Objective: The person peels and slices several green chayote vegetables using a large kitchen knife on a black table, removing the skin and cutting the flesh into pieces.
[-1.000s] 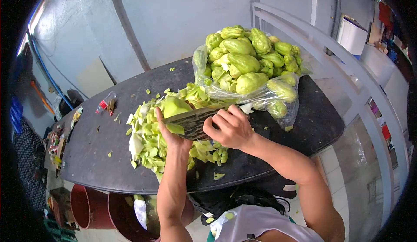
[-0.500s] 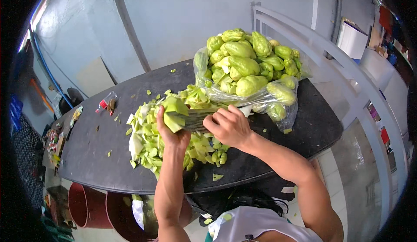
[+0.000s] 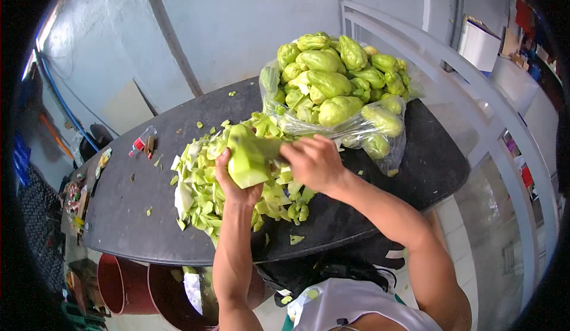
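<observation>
My left hand [image 3: 234, 188] grips a pale green chayote [image 3: 248, 163] with cut facets, thumb along its left side. My right hand [image 3: 312, 158] is closed on a wide-bladed knife [image 3: 270, 150], whose blurred blade lies against the chayote's right side; its handle is hidden by my fingers. Both hands are over a loose heap of green and white peelings [image 3: 199, 194] on the dark curved table [image 3: 130, 218]. Behind them, at the back right of the table, a large clear plastic bag [image 3: 383, 144] holds several whole chayotes [image 3: 329, 84] piled high.
A crumpled plastic bottle [image 3: 142, 142] lies at the table's left. Dark red bins [image 3: 119, 283] stand below the front edge. A white railing [image 3: 502, 126] runs along the right, a pale wall [image 3: 249, 16] behind. Clutter [image 3: 74, 203] sits at the far left.
The knife has swung from crossing in front of the chayote to its right side, blurring. The chayote is turned more upright and shows more of itself. The right hand shifted slightly upward.
</observation>
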Demonstrator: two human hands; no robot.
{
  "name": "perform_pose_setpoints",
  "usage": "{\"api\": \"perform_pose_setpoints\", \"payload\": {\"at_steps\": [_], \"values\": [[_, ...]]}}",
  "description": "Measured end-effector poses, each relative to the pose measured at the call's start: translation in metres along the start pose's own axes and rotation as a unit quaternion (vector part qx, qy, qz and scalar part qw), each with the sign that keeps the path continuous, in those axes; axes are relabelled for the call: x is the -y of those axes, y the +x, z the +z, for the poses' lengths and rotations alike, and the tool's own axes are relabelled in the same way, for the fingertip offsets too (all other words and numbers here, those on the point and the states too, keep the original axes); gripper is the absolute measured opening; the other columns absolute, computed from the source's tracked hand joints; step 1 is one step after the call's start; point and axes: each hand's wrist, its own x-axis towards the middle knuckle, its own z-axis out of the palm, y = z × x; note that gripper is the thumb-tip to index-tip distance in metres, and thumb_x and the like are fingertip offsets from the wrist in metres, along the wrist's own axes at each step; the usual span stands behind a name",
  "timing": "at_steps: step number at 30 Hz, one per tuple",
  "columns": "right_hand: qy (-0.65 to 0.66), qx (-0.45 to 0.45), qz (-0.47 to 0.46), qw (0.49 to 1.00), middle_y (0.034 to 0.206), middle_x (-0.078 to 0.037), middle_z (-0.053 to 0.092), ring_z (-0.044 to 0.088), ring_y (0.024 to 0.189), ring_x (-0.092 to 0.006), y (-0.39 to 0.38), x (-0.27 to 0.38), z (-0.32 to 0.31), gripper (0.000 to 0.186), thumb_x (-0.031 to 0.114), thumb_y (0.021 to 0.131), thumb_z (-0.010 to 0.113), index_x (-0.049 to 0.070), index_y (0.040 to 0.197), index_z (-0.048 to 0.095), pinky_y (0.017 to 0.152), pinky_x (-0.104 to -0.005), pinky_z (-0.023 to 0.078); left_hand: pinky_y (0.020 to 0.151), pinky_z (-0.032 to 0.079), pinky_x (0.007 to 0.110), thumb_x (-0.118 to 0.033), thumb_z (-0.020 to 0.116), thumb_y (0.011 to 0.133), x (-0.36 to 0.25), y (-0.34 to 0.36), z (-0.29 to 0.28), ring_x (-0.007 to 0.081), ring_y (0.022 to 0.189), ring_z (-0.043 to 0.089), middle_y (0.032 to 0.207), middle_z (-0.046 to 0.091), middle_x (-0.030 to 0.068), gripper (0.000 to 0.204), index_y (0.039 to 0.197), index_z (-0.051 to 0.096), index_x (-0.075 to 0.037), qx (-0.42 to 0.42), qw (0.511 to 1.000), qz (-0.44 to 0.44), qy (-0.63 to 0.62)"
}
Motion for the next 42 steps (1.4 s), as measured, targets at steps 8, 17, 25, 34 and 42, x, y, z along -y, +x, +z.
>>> {"api": "perform_pose_setpoints", "payload": {"at_steps": [8,17,25,34,42], "values": [[-0.046,0.122,0.116,0.985,0.07,-0.008,0.066,0.066,0.068,-0.0265,0.006,-0.006,-0.001,0.012,0.003,0.081,0.056,0.007,0.092,0.057,0.065,-0.0444,0.049,0.06,0.055,0.038,-0.055,0.051,0.086,-0.002,-0.001,0.002,0.0266,0.088,0.065,0.11,0.063,0.0117,0.059,0.124,0.056,-0.01,0.009,1.0,-0.024,-0.012],[-0.127,0.236,0.2,0.942,0.059,-0.014,0.061,0.064,0.055,-0.029,0.008,-0.027,0.007,0.016,0.006,0.086,0.056,0.004,0.1,0.062,0.053,-0.0444,0.048,0.063,0.057,0.041,-0.056,0.051,0.084,-0.008,0.007,-0.013,0.0331,0.08,0.064,0.104,0.06,0.0228,0.071,0.132,0.049,-0.003,0.107,0.984,-0.088,-0.117],[-0.03,0.01,0.016,0.999,0.06,-0.005,0.061,0.062,0.058,-0.0219,-0.005,-0.013,0.002,0.013,0.003,0.079,0.061,0.009,0.09,0.058,0.058,-0.0352,0.042,0.086,0.054,0.042,-0.049,0.054,0.087,0.001,0.008,-0.011,0.0284,0.096,0.063,0.116,0.062,0.0148,0.054,0.123,0.057,-0.009,-0.027,0.992,-0.031,-0.119],[-0.12,0.155,0.14,0.971,0.061,-0.006,0.062,0.059,0.055,-0.0202,-0.007,-0.027,0.008,0.008,0.007,0.089,0.054,0.006,0.094,0.059,0.067,-0.0408,0.046,0.089,0.051,0.044,-0.048,0.053,0.085,0.001,0.0,-0.005,0.0288,0.097,0.061,0.115,0.061,0.015,0.06,0.126,0.054,-0.006,0.104,0.985,-0.099,-0.097],[-0.088,-0.05,-0.1,0.99,0.06,0.0,0.051,0.054,0.06,-0.0151,-0.004,0.007,0.007,0.006,0.011,0.078,0.061,0.009,0.082,0.057,0.057,-0.0332,0.039,0.094,0.048,0.05,-0.049,0.043,0.087,0.004,0.006,0.003,0.0316,0.103,0.061,0.113,0.064,0.0117,0.051,0.113,0.061,-0.008,-0.166,0.976,0.04,-0.133]]}}
